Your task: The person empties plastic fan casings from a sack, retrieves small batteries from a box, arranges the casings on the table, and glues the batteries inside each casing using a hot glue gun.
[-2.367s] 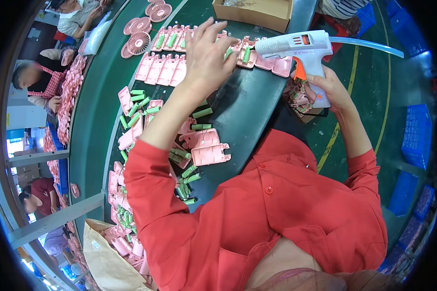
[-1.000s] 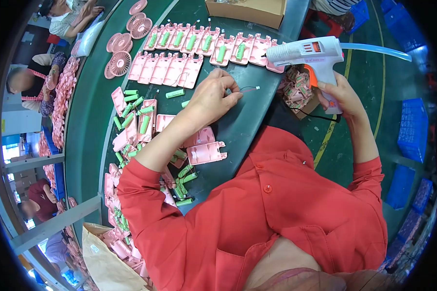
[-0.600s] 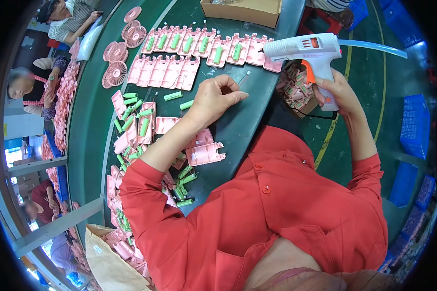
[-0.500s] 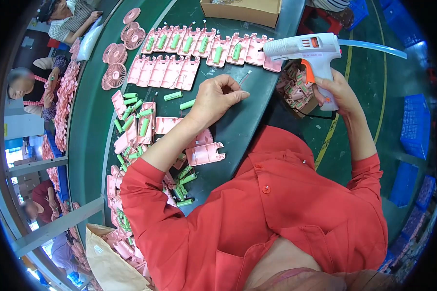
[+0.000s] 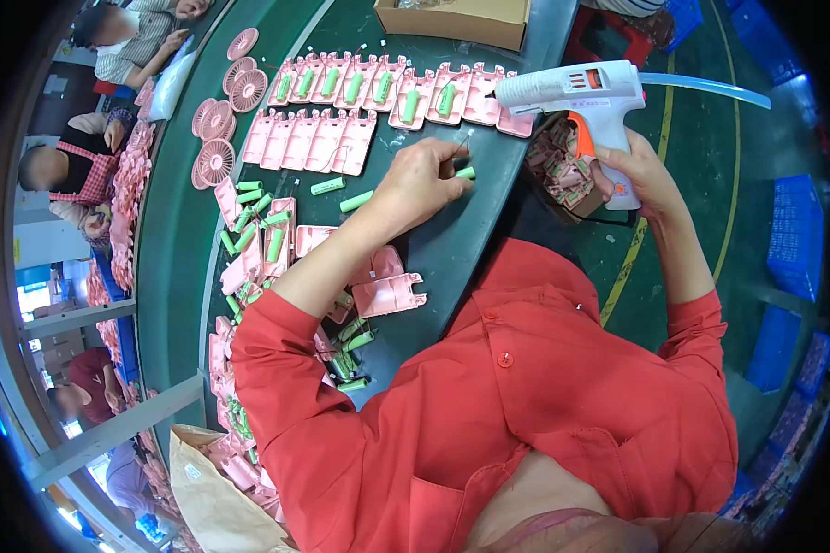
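My left hand (image 5: 422, 184) is closed over the table, its fingers and thumb round a green battery (image 5: 466, 173) whose end sticks out. A thin wire with a small connector rises beside the fingertips. In my right hand (image 5: 644, 175) is a white hot glue gun (image 5: 576, 88) with an orange trigger, its nozzle pointing left and a clear glue stick (image 5: 710, 88) at its rear. Beyond my left hand, a row of pink plastic casings (image 5: 383, 83) mostly hold green batteries. Nearer, a second row of casings (image 5: 309, 143) has no batteries in it.
Loose batteries and casings (image 5: 258, 240) are heaped at the left. Round pink grilles (image 5: 217, 161) lie on the green belt (image 5: 171, 276). A cardboard box (image 5: 452, 23) stands at the back; another box (image 5: 563, 170) of pink parts sits below the table edge. Several people work across the belt.
The battery in my left hand now shows past the fingertips, and the hand has turned slightly. My right hand with the glue gun has hardly moved.
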The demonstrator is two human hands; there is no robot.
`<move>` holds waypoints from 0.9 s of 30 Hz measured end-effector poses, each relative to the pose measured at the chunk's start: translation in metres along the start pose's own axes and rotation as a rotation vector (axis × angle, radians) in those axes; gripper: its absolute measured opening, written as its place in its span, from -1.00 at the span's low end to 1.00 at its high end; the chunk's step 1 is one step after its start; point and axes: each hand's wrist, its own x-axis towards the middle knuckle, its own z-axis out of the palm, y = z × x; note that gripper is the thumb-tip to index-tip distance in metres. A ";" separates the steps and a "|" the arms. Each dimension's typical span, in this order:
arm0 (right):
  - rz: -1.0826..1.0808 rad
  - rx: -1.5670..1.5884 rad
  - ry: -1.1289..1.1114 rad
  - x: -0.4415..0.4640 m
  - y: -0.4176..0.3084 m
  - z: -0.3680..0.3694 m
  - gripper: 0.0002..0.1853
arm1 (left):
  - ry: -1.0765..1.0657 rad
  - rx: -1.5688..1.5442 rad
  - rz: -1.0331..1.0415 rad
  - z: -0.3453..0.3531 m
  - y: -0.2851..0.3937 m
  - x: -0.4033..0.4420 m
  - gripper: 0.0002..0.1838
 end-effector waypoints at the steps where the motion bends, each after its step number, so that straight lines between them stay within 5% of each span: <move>1: 0.001 0.002 -0.002 0.000 -0.001 0.001 -0.62 | -0.066 0.077 -0.020 -0.003 0.003 -0.001 -0.62; 5: -0.015 0.024 0.005 0.000 -0.002 0.003 -0.60 | -0.128 -0.015 -0.068 0.003 -0.004 0.000 -0.69; 14: -0.013 0.069 0.008 -0.002 -0.001 0.000 -0.56 | -0.139 0.306 0.172 0.001 0.008 0.004 -0.86; 16: -0.016 0.087 0.015 -0.003 0.001 -0.001 -0.55 | 0.023 0.389 0.357 -0.001 0.010 0.002 -0.87; 23: -0.020 0.091 0.006 -0.004 0.005 -0.003 -0.52 | 0.409 0.443 0.335 -0.015 0.015 0.047 -0.88; 25: -0.029 0.087 0.000 -0.004 0.005 -0.004 -0.51 | 0.638 0.449 0.477 -0.015 0.015 0.068 -0.91; 27: -0.031 0.077 0.004 -0.006 0.001 -0.001 -0.51 | 0.609 0.460 0.480 -0.009 0.012 0.085 -0.91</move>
